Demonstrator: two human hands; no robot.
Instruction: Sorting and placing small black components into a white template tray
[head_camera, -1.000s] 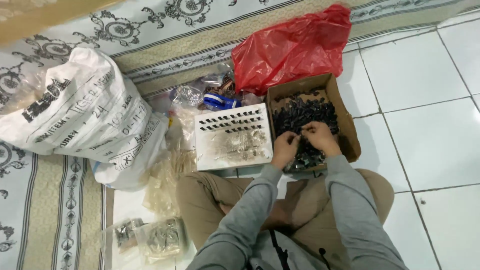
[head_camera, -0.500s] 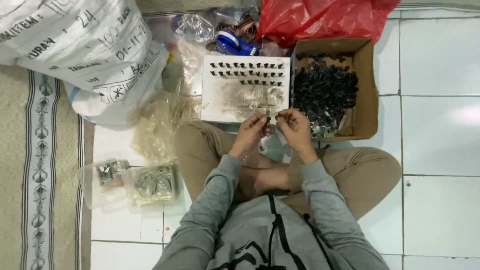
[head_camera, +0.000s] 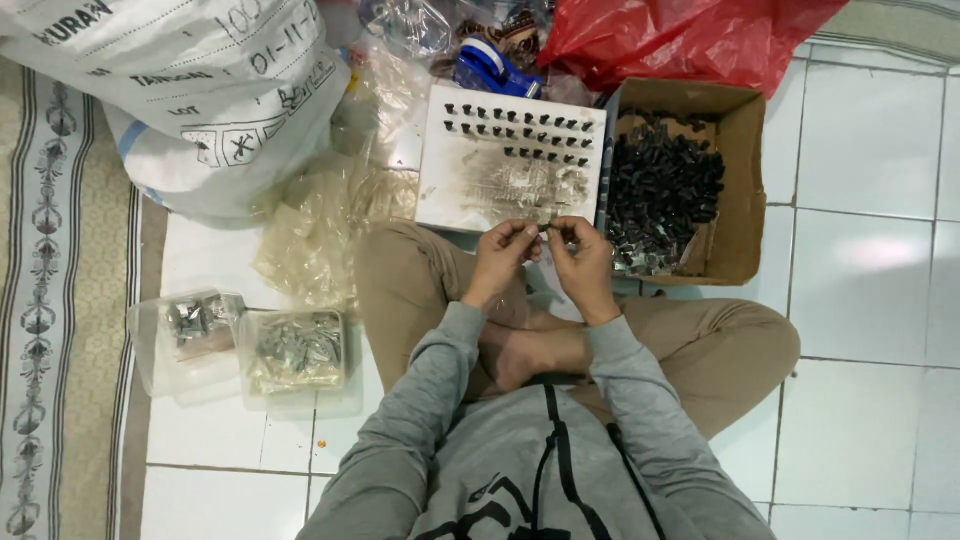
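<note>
I sit cross-legged on a tiled floor. My left hand (head_camera: 503, 257) and my right hand (head_camera: 581, 254) meet in front of me, both pinching one small dark part (head_camera: 545, 229) between their fingertips. Just beyond them lies a white foam board (head_camera: 505, 185) with rows of small black parts stuck upright along its far edge. To the right of the board stands an open cardboard box (head_camera: 740, 150) holding a heap of the same black parts (head_camera: 660, 190).
A large white printed sack (head_camera: 190, 90) lies at the far left, a red plastic bag (head_camera: 680, 40) at the far right, a blue tape dispenser (head_camera: 490, 70) between them. Crumpled clear bags (head_camera: 320, 230) and two filled clear packets (head_camera: 250, 350) lie left of my knee. A patterned rug (head_camera: 50, 300) borders the left.
My hands have come back from the cardboard box to in front of the foam board and now hold one small part together. The view has tilted down and closer.
</note>
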